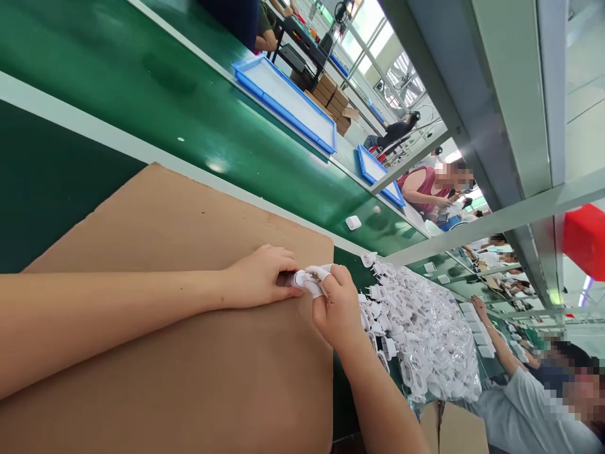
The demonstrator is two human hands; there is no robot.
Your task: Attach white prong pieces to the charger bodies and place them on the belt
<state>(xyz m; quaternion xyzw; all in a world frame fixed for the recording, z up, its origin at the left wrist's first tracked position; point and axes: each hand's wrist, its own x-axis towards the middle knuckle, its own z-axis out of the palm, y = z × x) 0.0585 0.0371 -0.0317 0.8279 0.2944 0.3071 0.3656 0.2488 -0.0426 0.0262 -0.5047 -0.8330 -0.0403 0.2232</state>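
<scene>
Over the brown cardboard sheet [236, 366], my left hand [267, 275] has its fingers closed round one end of a small white plastic part [299, 279]. My right hand [336, 299] meets it from the right, with white covers on its thumb and fingertip pinched at the same part. Fingers hide most of the part. Right of the cardboard lies a large heap of white plastic pieces [387, 296], some of them under or in clear plastic bags [439, 328].
A green conveyor belt [189, 126] runs beyond the cardboard, with a white piece [353, 222] on it. Blue-rimmed trays [283, 104] stand past it. Metal beams [486, 227] cross at right. A co-worker [524, 403] sits at lower right, near an open carton [456, 429].
</scene>
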